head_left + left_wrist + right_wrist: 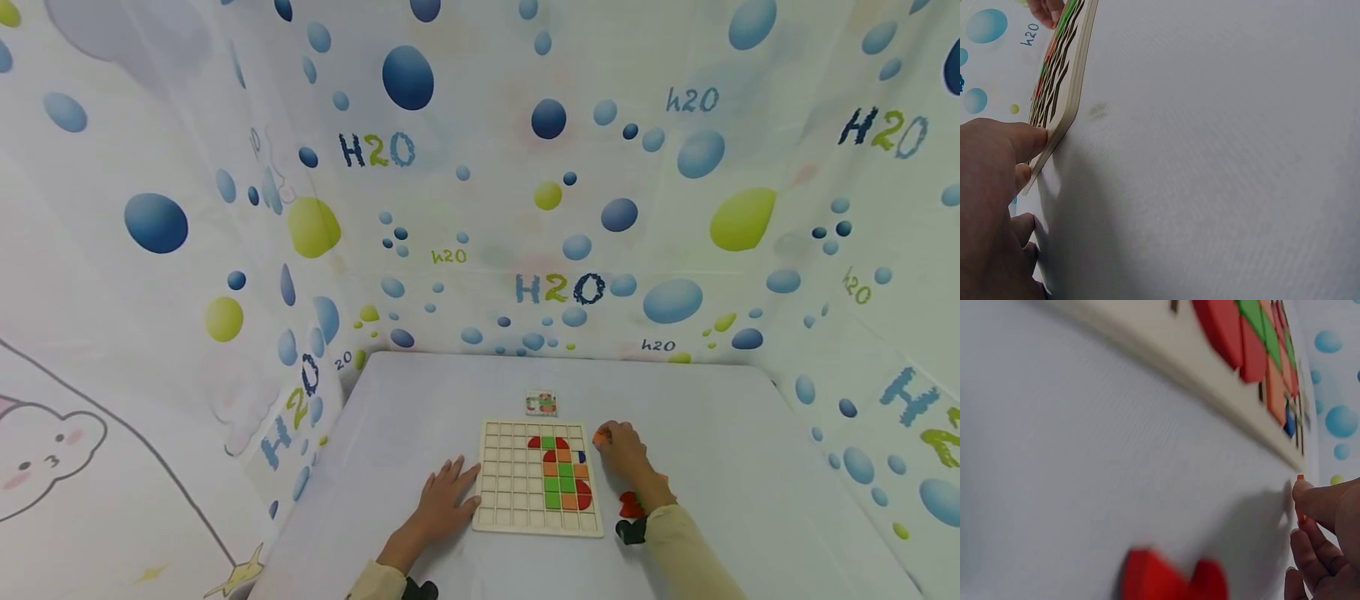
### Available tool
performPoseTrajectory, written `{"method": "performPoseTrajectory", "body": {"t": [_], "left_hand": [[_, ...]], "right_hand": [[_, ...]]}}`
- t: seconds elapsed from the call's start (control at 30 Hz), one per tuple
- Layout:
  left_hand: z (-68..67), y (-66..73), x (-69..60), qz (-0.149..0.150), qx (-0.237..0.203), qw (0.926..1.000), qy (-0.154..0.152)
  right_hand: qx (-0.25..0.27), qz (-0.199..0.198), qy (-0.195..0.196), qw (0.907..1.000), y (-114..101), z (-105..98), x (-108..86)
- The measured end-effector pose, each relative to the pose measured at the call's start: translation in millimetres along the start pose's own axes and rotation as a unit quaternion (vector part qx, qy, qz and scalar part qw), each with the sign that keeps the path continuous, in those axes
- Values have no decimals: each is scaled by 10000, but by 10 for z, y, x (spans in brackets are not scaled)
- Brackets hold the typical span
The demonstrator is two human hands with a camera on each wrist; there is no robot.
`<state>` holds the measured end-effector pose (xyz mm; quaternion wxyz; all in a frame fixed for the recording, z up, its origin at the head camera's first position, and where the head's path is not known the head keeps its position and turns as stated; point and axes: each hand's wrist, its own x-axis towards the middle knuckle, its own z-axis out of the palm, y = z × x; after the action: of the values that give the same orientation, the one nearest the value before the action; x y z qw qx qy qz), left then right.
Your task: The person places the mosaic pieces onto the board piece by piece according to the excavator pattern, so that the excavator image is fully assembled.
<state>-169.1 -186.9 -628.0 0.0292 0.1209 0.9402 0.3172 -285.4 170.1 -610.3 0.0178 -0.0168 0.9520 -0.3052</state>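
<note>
A pale wooden grid board (512,492) lies on the table, with red, green and orange pieces and a small blue piece (581,457) set in its right half. Against the board's left edge rests my left hand (444,502), fingers spread; in the left wrist view the thumb touches the rim. Just beyond the right edge, near the upper corner, my right hand (624,450) pinches a small orange tile (1301,515) between thumb and finger. The tile is held apart from the board, and its full shape is hidden by the fingers.
Behind the board lies a small picture card (541,403). Red pieces (632,504) lie on the table under the right forearm, with a bit of orange (663,477) partly hidden beside it. White cloth (390,417) covers the table, and printed curtains (480,208) surround it.
</note>
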Motion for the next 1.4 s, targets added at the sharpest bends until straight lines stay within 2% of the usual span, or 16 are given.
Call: {"method": "performPoseTrajectory", "body": {"t": [0.17,0.37,0.57,0.7,0.83,0.97,1.2,1.4], "left_hand": [[-22,8,9,-72,108,9999,-84],[-27,20,5,-10,104,9999,-51],[-8,-3,19,-44,177,9998,-74],[-13,10,22,-99,254,9996,-86],[-17,17,21,-124,322,9994,-91],[-28,24,14,-118,313,9994,-83],[-5,19,7,-33,237,9997,-18],[34,0,5,-52,184,9998,8]], "right_hand": [[105,-192,-57,9997,-244,51,28],[169,-888,-304,9954,-489,244,19],[-159,-1775,-444,9830,-689,432,-64],[-516,-2237,-323,9727,-772,484,-127],[-887,-2400,-136,9666,-803,506,-158],[-1106,-2459,-122,9629,-809,511,-172],[-991,-2728,-189,9568,-788,508,-201],[-998,-2827,-58,9540,-758,531,-216]]}}
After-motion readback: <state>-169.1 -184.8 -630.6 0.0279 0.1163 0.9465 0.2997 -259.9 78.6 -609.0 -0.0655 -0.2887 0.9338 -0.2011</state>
